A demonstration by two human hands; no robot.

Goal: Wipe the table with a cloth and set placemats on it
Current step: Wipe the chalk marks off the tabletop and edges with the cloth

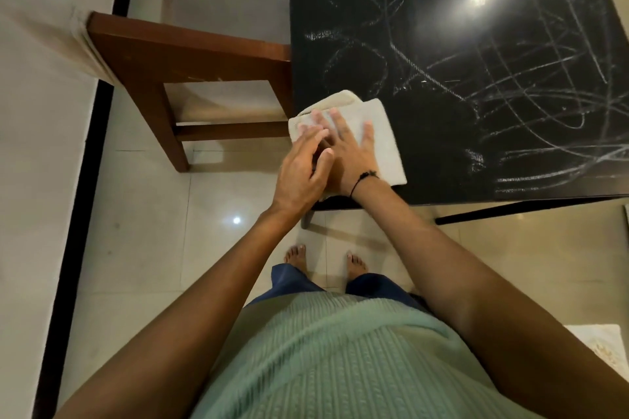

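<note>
I am pressing both hands, left hand [299, 170] and right hand [350, 150], fingers flat and open, on the cloth [381, 136] lying under them at the surface [442, 44] corner.

The table [476, 44] top is black and glossy, mirroring a lamp, its sheen broken by chalky white scribbles. The cloth [381, 133] is pale, soft and matt. The chair [163, 54] is polished brown wood with a matt fabric seat. Floor tiles [153, 214] shine
</note>
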